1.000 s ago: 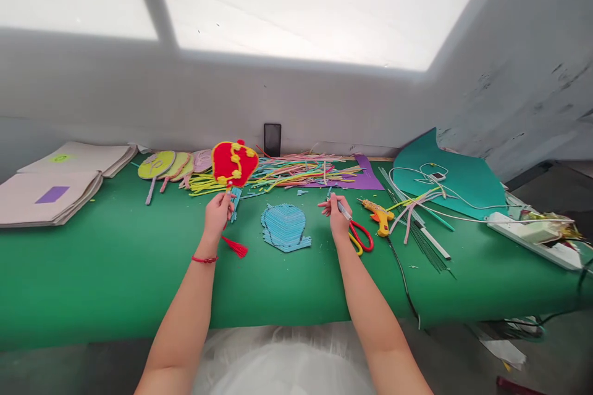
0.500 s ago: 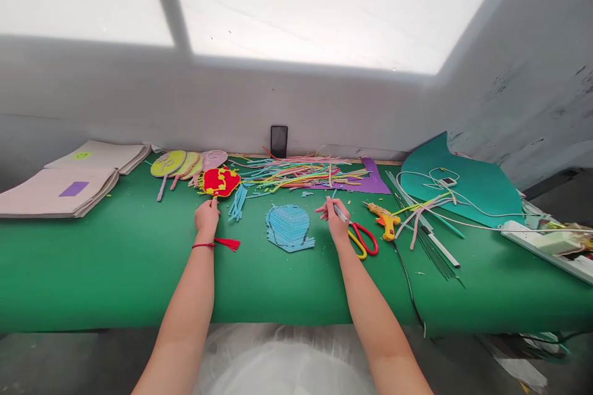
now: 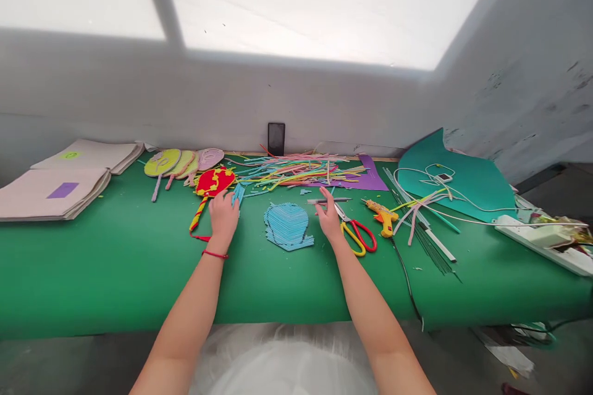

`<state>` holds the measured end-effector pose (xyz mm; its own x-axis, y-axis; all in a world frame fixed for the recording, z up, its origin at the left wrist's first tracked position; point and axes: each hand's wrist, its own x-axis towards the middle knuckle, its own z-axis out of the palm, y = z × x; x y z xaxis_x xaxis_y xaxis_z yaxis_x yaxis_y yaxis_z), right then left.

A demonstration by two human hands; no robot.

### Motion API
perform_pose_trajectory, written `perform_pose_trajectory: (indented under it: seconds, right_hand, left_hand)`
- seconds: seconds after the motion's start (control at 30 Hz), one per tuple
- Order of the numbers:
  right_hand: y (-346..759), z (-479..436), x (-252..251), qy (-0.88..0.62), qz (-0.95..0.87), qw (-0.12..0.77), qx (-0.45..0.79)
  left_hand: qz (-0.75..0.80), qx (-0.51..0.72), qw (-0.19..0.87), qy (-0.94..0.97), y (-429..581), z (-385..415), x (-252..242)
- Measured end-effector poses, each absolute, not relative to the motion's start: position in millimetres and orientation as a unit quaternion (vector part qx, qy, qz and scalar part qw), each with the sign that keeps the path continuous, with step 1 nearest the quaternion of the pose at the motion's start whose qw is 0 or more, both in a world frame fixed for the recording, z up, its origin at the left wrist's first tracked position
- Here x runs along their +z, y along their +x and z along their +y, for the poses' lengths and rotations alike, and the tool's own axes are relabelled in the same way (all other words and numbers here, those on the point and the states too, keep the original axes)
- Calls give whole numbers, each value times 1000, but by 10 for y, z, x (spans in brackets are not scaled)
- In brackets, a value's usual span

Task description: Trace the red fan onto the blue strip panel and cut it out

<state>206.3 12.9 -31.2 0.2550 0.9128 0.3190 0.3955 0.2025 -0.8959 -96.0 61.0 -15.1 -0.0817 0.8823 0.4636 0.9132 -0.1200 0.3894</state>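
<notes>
My left hand [image 3: 223, 216] lies on the green table [image 3: 115, 271] with its fingers stretched out and open, the tips at a small bunch of blue strips [image 3: 238, 193]. Just left of it the red and yellow fan [image 3: 214, 180] lies flat, its striped handle pointing toward me. My right hand [image 3: 330, 220] is open too, fingertips resting on a thin grey pen [image 3: 328, 200] that lies on the table. Between both hands sits a light blue leaf-shaped piece [image 3: 287, 226]. Red and yellow scissors [image 3: 357, 236] lie right beside my right hand.
A yellow glue gun [image 3: 380, 216] with its black cord lies right of the scissors. Several coloured strips [image 3: 296, 171] are heaped at the back, with round fans [image 3: 176, 162], a dark phone [image 3: 276, 138], a teal sheet [image 3: 463, 179], a power strip [image 3: 542, 237] and open booklets [image 3: 60, 182].
My left hand laid the red and yellow fan down flat, let go of it and moved right to the blue strips. My right hand put the grey pen down and opened.
</notes>
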Motion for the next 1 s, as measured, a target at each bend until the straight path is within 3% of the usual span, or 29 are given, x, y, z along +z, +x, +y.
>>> perform_pose_trajectory:
  seconds: [0.1,0.27,0.5,0.7,0.9,1.0]
  right_hand:
    - [1964,251,-237,-638,-572,450,252]
    - [1718,677,18,-695,-656,222,194]
    - [1495,1081,46,-698,-682,131,172]
    - [1500,1449,133,-676,-720,153,24]
    - [1646,2529,331,-643,-712,280,22]
    - [1705,3018,204,-655,-694,293,52]
  left_hand:
    - [-572,-313,-20,-758,-601,469,-175]
    - [-508,-291,-66,-808,-308,447,-162]
    - [-526,-215,-52,-821,-261,850,-193]
    - [-543,-299,-68,-782,-206,1022,-274]
    - [-524,-336,-127,-772,-218,1007,-286]
    - [-524,-339,-152,-766,-220,1004,-266]
